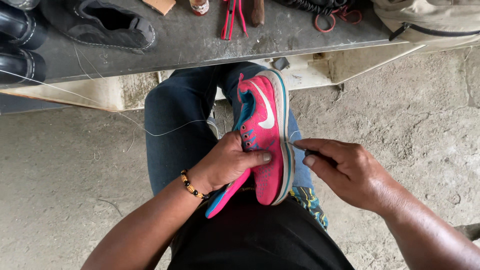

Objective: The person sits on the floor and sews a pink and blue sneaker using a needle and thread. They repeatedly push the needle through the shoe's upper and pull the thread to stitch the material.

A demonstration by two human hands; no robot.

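A pink running shoe (pixel 265 135) with blue lining and a white sole edge lies on its side between my knees, toe toward me. My left hand (pixel 227 162), with a beaded bracelet at the wrist, grips the shoe's upper, thumb pressed on the pink mesh. My right hand (pixel 347 170) is closed around a dark-handled awl (pixel 302 148) whose metal tip touches the sole edge. A thin white thread (pixel 165 132) runs from the shoe across my left thigh toward the bench.
A grey workbench (pixel 200 42) stands ahead, carrying a black shoe (pixel 107 25), two black boots (pixel 20 45), red-handled pliers (pixel 231 17), a coiled cord (pixel 325 10) and a beige bag (pixel 430 22). Rough concrete floor (pixel 410 115) lies on both sides.
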